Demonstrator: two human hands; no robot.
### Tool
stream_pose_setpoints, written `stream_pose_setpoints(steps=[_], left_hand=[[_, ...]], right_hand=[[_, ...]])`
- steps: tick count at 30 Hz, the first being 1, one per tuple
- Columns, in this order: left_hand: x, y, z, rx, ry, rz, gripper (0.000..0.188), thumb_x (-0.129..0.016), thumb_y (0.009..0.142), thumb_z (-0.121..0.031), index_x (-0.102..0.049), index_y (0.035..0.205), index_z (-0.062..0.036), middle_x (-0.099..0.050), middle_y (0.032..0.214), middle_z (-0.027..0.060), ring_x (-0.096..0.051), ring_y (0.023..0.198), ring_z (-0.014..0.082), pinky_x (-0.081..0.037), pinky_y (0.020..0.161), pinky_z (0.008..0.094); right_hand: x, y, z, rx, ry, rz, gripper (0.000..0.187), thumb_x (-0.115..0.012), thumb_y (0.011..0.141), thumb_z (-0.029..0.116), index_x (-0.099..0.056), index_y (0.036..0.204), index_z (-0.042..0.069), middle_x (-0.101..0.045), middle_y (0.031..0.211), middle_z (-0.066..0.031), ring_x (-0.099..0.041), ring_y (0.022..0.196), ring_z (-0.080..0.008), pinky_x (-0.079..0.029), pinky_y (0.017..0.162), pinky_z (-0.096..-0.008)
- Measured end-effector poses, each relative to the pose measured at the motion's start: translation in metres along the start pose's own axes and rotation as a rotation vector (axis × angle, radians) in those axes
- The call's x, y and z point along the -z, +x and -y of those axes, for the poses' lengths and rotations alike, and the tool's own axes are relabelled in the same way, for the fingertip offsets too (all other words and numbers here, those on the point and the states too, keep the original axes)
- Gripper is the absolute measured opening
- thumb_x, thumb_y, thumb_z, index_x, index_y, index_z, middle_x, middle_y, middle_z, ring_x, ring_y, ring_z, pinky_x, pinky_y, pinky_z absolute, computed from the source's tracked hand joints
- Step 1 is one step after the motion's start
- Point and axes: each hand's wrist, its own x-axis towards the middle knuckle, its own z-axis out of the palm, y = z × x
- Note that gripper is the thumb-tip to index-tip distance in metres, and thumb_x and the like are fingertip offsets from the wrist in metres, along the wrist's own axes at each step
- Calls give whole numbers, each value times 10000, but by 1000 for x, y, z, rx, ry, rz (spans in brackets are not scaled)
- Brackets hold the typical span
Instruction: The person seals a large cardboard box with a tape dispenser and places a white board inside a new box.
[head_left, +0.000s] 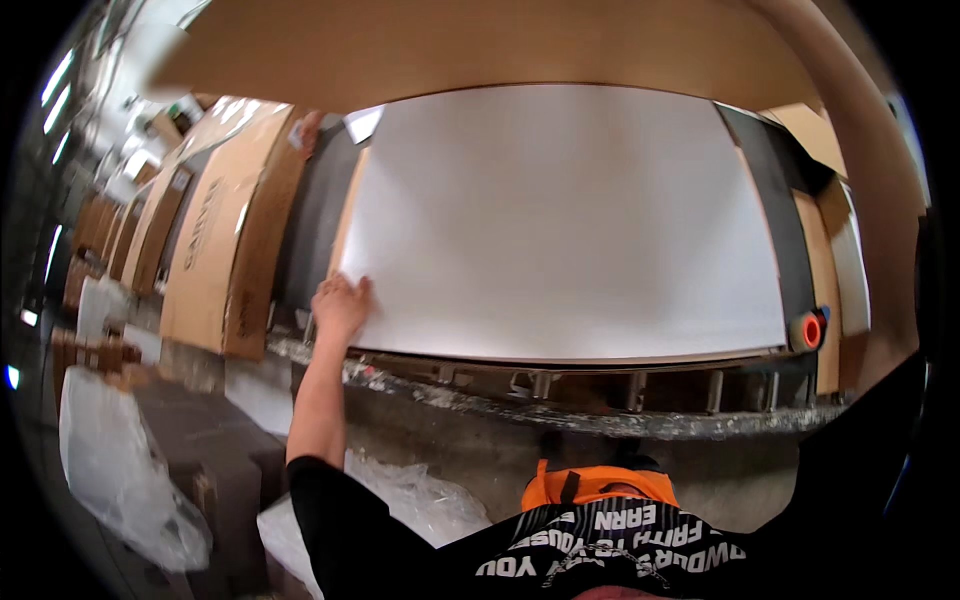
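A large white panel (560, 230) lies flat in front of me, on brown cardboard that shows along its edges. My left hand (342, 305) rests at the panel's near left corner, fingers apart, with nothing gripped. Across the top of the view, a wide brown cardboard sheet (490, 50) is raised over the panel's far edge. My right arm reaches up along the right side to that sheet. The right hand itself lies beyond the upper edge of the picture, so its grip is hidden.
The panel sits on a roller conveyor with a worn rail (600, 425). An orange tape roll (808, 330) stands by its right corner. Large cartons (215, 240) line the left, with what looks like another person's hand (308, 132) beside them. Clear plastic wrap (410, 495) lies below.
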Motion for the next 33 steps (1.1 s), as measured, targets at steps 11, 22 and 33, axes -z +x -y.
stream_pose_setpoints(steps=[11,22,33], left_hand=[[74,-19,-42,341,-221,226,695,-353,966,-508,-217,1501,-85,-323,1522,120,-185,1444,337,-111,1159,537],[139,-146,-163,-342,-181,34,647,-448,938,-469,-411,1420,-39,-331,1510,174,-257,1412,378,-187,1158,516],[72,-105,-98,-405,-90,55,516,-380,987,-372,-456,1386,-55,-467,1401,197,-419,1291,412,-281,1090,541]], right_hand=[[5,-85,61,200,252,-105,1044,-753,550,204,-229,1445,86,-294,1259,-189,-261,1200,-403,-255,1023,-568],[-59,-276,93,776,605,92,841,-666,677,228,-371,1462,179,-305,1533,-49,-239,1412,-328,-246,1147,-531],[-95,-327,137,125,750,717,1111,-716,628,656,-316,1456,33,-383,1453,-202,-329,1367,-370,-209,1141,-533]])
